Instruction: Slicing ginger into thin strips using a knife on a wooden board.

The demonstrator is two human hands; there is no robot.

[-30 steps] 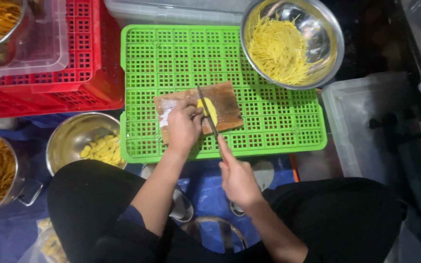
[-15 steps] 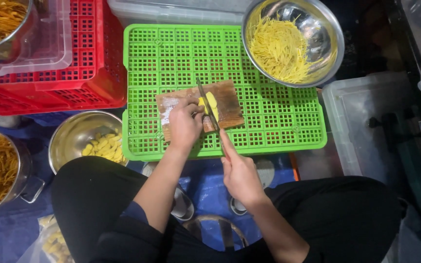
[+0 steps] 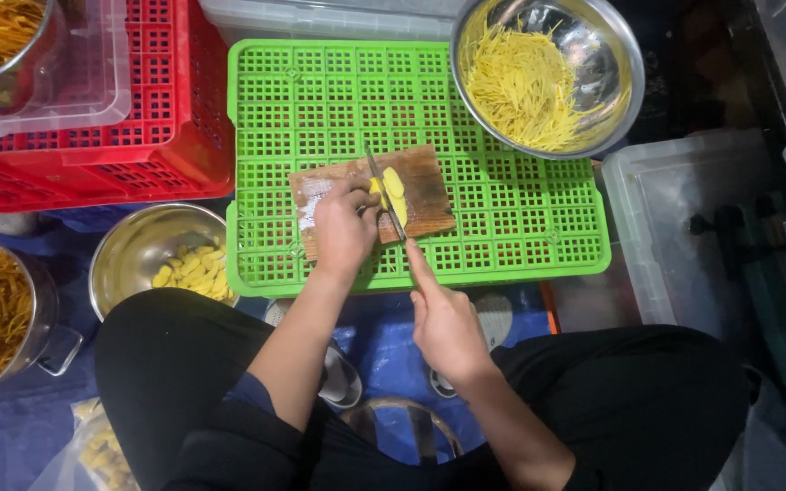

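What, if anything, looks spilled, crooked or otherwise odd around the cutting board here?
Nothing looks spilled. The wooden cutting board lies slightly askew on an upturned green crate used as a work surface. The left hand steadies the yellow slices, and the right hand holds the knife. Shreds stay inside the steel bowl.

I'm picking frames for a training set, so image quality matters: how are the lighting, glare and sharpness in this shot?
Head view: bright, even light on the green plastic crate and wooden cutting board; glare on the inner wall of the steel bowl of yellow shreds; the right side falls into dark shadow; both the left hand and the right hand look sharp, with no obvious motion blur.
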